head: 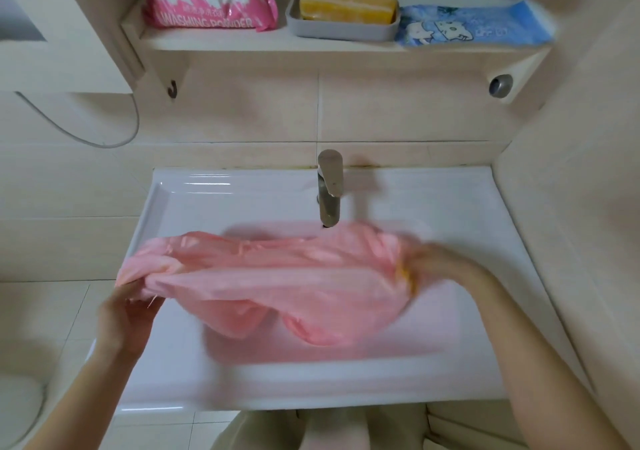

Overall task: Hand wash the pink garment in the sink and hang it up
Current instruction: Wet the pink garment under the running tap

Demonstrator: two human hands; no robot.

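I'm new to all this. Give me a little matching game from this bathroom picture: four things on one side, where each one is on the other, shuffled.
1 washing powder bag
2 yellow soap bar
3 blue packet
4 pink garment

a in the grey dish
b over the sink
c right end of the shelf
d left end of the shelf

Pairs: 1-d, 2-a, 3-c, 4-b.

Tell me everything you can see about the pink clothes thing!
The pink garment is thin, soft-looking cloth, plain pale pink and crumpled. It is stretched sideways over the white sink, just in front of the tap, its lower part sagging toward the basin. The left hand grips its left end and the right hand grips its right end. It is blurred, so whether it is wet cannot be told.
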